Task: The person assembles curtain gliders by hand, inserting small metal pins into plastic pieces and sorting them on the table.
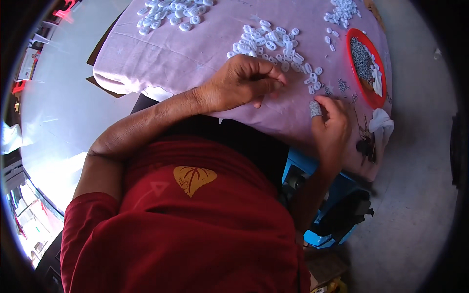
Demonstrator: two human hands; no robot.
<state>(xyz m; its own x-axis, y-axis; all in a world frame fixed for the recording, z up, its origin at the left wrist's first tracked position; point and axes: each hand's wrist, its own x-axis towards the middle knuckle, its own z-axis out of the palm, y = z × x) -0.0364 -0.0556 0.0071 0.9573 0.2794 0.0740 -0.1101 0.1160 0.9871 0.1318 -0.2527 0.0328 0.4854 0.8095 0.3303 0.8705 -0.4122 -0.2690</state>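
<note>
My left hand (246, 83) is held over the near edge of the pink cloth, thumb and fingertips pinched together; whatever they may hold is too small to make out. To its right, my right hand (332, 119) has its fingers curled, with a grey wrap (315, 108) around one digit. Its fingertips close together too, and I cannot see anything between them. Just beyond the hands lies a loose heap of small white oval plastic pieces (271, 41) with holes. A few small grey screws (342, 85) are scattered beside my right fingertips.
The pink cloth (161, 61) covers the table. A red bowl (375, 100) at the right holds grey screws and white bits. More white pieces are piled at far left (173, 12) and far right (342, 10). A white rag (381, 122) and a blue stool (293, 158) are nearby.
</note>
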